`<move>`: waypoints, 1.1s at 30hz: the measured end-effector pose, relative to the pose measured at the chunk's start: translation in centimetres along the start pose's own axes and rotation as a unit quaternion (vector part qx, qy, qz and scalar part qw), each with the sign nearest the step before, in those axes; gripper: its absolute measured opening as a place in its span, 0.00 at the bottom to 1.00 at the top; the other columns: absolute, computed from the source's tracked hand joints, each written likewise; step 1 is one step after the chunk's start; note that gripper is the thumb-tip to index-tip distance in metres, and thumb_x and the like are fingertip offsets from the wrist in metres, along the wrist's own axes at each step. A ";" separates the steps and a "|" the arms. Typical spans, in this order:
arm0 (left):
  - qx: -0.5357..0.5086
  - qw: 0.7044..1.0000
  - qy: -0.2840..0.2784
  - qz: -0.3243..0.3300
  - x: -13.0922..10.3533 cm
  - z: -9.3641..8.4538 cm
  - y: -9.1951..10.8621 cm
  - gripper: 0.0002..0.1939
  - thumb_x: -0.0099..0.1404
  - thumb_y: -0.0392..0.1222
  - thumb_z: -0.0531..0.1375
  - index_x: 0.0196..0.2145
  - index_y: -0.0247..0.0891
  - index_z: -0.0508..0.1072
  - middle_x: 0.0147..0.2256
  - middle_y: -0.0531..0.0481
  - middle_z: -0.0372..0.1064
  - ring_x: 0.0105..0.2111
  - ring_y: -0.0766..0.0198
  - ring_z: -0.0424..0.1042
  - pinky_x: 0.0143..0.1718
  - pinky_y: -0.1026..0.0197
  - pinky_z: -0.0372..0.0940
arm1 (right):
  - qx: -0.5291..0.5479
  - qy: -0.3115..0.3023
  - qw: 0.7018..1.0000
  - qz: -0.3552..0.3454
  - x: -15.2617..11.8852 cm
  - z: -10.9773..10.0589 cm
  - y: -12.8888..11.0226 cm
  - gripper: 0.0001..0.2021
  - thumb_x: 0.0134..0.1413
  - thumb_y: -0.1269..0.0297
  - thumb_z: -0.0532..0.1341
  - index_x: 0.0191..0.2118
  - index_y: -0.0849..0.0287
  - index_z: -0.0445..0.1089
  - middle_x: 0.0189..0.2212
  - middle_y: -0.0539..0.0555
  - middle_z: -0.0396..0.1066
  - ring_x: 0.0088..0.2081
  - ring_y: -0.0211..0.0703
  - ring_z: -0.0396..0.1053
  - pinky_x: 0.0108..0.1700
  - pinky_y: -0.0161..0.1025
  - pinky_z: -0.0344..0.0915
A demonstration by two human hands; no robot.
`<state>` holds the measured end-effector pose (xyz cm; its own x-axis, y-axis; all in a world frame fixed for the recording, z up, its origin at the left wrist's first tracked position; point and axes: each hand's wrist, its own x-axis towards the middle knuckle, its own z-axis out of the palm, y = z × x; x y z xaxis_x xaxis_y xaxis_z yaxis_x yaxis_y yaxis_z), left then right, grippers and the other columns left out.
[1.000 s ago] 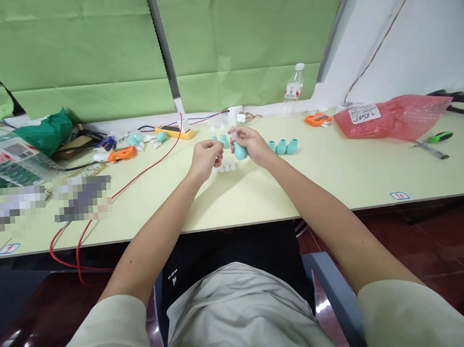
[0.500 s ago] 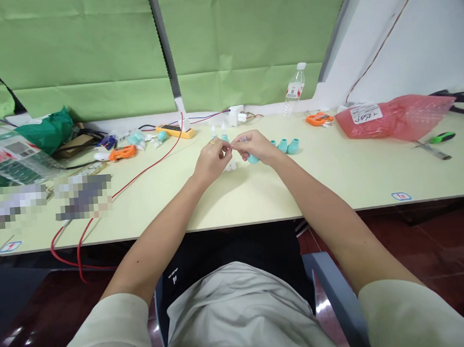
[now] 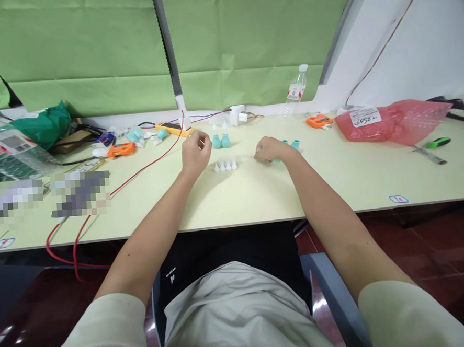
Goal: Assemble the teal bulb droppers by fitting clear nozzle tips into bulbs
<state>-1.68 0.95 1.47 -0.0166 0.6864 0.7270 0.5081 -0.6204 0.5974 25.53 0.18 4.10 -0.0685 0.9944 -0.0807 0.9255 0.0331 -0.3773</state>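
My left hand [image 3: 196, 153] is raised above the table with its fingers curled together; anything inside them is too small or hidden to make out. Just right of it, two turquoise squeeze bulbs [image 3: 221, 140] with white pointed tips stand upright. A row of several white nozzles [image 3: 225, 166] is nearer to me. My right hand [image 3: 268, 148] is low over the table, fingertips pinched beside tiny clear pieces [image 3: 247, 158]. Part of a turquoise bulb [image 3: 276, 160] shows under its palm, apparently held by the curled fingers. Behind that hand stand more turquoise bulbs [image 3: 295, 144], partly covered.
A yellow multimeter [image 3: 171, 129], a red cable [image 3: 153, 163] and orange-handled tools [image 3: 122, 150] are on the left. On the right are another orange tool [image 3: 318, 121], a clear bottle [image 3: 296, 92], a red bag [image 3: 394, 121] and a green-handled tool [image 3: 438, 143].
My hands were together at the fingertips and have parted. The left went left, and the right went right and down toward the tabletop. The white nozzles and two tipped bulbs now show fully.
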 end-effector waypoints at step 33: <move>-0.030 0.990 0.037 -0.133 1.2 0.2 -4.1 0.05 0.60 0.33 0.58 0.27 0.39 0.70 0.25 0.52 0.66 0.28 0.64 0.65 0.34 0.60 0.60 | -0.026 0.036 0.999 0.007 0.2 2.4 0.7 0.10 0.47 0.68 0.66 0.37 0.63 0.79 0.30 0.62 0.79 0.34 0.50 0.74 0.35 0.40 0.68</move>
<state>-3.60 4.40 -0.15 -0.2075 0.8005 0.5622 0.4259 -0.4434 0.7886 25.30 0.18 1.56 -0.0303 0.9994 -0.0187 0.9447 0.0225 -0.3272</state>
